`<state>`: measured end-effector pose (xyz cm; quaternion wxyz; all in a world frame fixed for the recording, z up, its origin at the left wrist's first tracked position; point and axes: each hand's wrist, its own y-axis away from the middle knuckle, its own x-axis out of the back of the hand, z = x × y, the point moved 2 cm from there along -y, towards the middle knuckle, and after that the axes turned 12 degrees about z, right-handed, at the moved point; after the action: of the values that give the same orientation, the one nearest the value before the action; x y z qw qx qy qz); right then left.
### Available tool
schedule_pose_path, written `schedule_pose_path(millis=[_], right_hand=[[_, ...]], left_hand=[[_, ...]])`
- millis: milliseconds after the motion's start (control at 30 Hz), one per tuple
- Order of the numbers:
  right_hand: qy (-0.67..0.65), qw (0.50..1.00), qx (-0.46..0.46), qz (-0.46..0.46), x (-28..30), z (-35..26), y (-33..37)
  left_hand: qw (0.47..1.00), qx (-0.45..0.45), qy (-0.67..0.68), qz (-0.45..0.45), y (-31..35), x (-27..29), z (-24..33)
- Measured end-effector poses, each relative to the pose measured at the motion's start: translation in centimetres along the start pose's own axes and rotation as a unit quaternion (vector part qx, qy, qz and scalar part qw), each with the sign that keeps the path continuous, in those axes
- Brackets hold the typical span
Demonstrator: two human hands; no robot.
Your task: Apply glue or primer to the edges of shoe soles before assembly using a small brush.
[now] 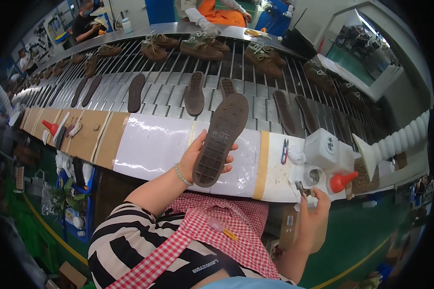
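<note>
My left hand point(193, 155) grips a brown rubber shoe sole point(223, 130), tilted up above the white-covered edge of the bench, its gridded heel nearest me. On the right, my right hand point(314, 216) pinches a small dark tool with a metallic-looking end point(300, 188); its exact kind is too small to tell. Just beyond those fingers stand a small clear jar point(314, 175) and a white plastic container point(320, 147). A red nozzle-topped bottle point(343, 181) lies next to the jar. Blue-handled thread snips point(285, 151) rest left of the container.
Ahead runs a slatted metal conveyor point(165, 91) with several loose soles point(194, 94) and brown-green laced shoes point(201, 47). A ribbed white duct point(402, 138) flanks the right side. Across the line, a co-worker's gloved hand point(209, 28) is near the shoes. Another red-nozzled bottle point(49, 127) lies far left.
</note>
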<state>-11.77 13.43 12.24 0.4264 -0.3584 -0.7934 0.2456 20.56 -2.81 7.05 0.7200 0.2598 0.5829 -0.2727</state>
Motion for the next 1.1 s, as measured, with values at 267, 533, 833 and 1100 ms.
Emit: schedule_pose_path(millis=[267, 533, 833, 1100], right_hand=[[0.117, 0.991, 0.063, -0.024, 0.4, 3.6, -2.4], [0.206, 0.978, 0.029, -0.001, 2.3, 7.0, -4.4], [0.270, 0.958, 0.097, 0.000, 1.8, 9.8, -6.8], [0.233, 0.966, 0.109, -0.033, -1.6, 10.9, -7.0]], left_hand=[[0.999, 0.034, -0.012, -0.039, -0.8, 0.2, -1.0], [0.996, 0.086, 0.014, 0.031, -1.6, 1.8, -2.6], [0.996, 0.091, 0.002, 0.019, -1.9, 0.8, -3.3], [0.997, 0.075, -0.003, 0.016, -2.2, 0.4, -3.8]])
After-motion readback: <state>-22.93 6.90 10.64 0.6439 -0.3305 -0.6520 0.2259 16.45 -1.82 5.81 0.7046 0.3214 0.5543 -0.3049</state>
